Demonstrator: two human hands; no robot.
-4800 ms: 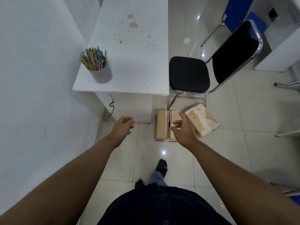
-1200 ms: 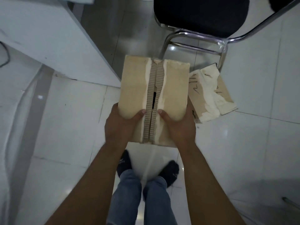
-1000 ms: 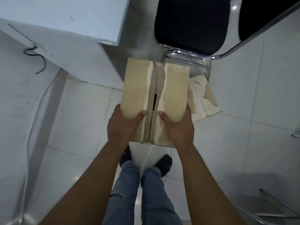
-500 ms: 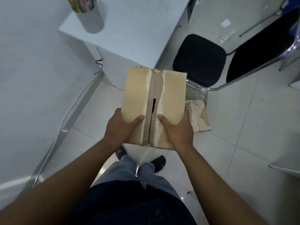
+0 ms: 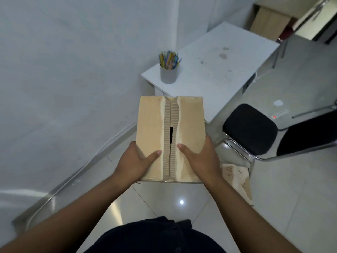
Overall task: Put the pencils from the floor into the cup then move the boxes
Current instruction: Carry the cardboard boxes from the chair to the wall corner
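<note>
Both hands clamp one cardboard box (image 5: 170, 137) at its near end, held up in the air at chest level. Left hand (image 5: 135, 161) wraps the left side, thumb lying flat across the top w/ its tip just short of the torn corrugated strip down the middle; the other left fingers are under/behind the box, can't see them. Right hand (image 5: 198, 161) mirrors it on the right side, thumb on top pointing in toward the strip, remaining fingers hidden under the box. The two thumb tips sit apart, the torn seam between them.

Vs 0.5 s ago: grip is unchanged, but the box is carried higher & the view has tilted up. The white table (image 5: 228, 73) now shows in full beyond the fingertips, and the grey cup (image 5: 168, 74) w/ coloured pencils (image 5: 169, 58) stands whole on its near corner, straight past the box's far edge. Second box (image 5: 237, 178), torn & pale, lies on the tile floor (image 5: 291, 198) just right of the right wrist, partly cut off by the forearm. Black chair (image 5: 250, 128) sits further right of the right hand
</note>
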